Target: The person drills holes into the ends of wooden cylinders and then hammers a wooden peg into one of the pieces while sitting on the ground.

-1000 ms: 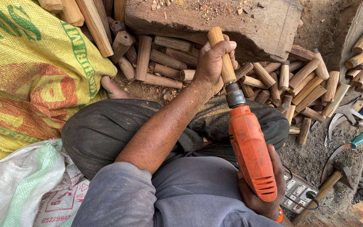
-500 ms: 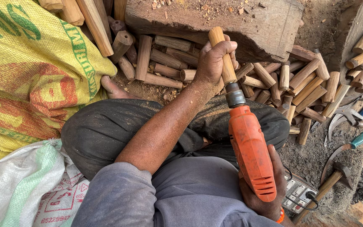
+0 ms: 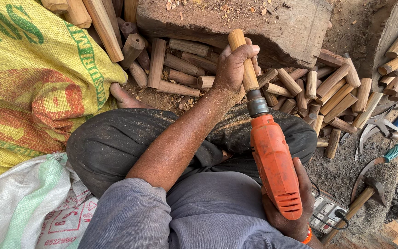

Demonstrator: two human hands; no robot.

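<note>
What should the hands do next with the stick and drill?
Probably push the drill straight into the stick. The left hand grips the stick, whose end meets the chuck, and the right hand holds the drill in line.

The left hand (image 3: 236, 64) grips a smooth, pale wooden handle (image 3: 242, 57); just below it sits a matt orange plastic drill (image 3: 275, 166) (grey metal chuck). Beyond lies a rough, chipped wooden block (image 3: 282, 27).

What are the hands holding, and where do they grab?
The left hand grips a wooden stick around its middle. The right hand holds the orange drill by its rear end.
</note>
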